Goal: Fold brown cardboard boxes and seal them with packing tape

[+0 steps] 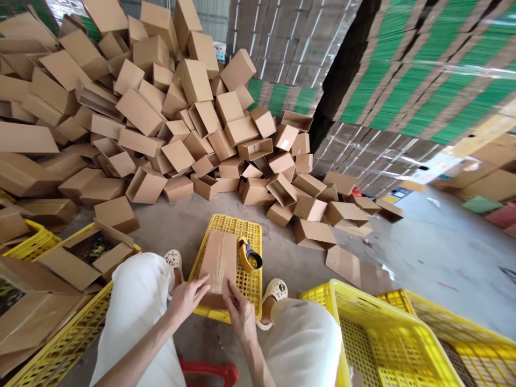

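Observation:
A closed cardboard box lies on an upturned yellow plastic crate between my knees. Clear tape runs lengthwise along the box's top seam. My left hand is at the near left edge of the box, fingers stretched out and the fingertips at its top. At the near right corner, my right hand grips the box with bent fingers, the thumb against the near side. A yellow and black tape dispenser rests on the crate, just right of the box.
A large heap of cardboard boxes fills the floor ahead. Left of me, a yellow crate holds open boxes. Another yellow crate stands at the right. Wrapped stacks of flat cardboard rise behind. Red plastic shows beneath me.

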### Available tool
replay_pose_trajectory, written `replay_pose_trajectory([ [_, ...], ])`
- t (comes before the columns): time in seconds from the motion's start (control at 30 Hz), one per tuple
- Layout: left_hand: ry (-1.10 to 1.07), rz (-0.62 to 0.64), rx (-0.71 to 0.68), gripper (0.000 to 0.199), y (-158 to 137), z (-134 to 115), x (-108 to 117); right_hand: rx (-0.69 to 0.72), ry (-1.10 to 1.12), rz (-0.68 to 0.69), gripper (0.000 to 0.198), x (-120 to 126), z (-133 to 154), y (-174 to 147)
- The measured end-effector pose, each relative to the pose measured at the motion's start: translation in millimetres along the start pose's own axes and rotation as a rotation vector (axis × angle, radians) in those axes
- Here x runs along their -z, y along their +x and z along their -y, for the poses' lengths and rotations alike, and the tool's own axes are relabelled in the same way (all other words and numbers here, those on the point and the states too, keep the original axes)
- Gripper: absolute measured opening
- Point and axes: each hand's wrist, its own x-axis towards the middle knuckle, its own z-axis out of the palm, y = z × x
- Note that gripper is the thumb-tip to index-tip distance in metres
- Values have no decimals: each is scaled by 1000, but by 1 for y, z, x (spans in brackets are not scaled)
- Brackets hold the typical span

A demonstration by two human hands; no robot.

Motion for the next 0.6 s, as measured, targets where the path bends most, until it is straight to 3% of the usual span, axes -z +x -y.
replay_pose_trajectory([
  [0.17,39,-99,-34,47,-8,-37,39,-26,-167,-80,40,39,46,6],
  [0.33,192,-137,-45,41,16,-53,67,-23,-306,-84,41,61,68,19],
  [0.43,152,-123,-79,40,46,-51,66,3,-344,-79,44,57,69,43],
  [0.6,-173,-120,-120,34,94,-41,40,98,-261,-60,39,36,67,97],
])
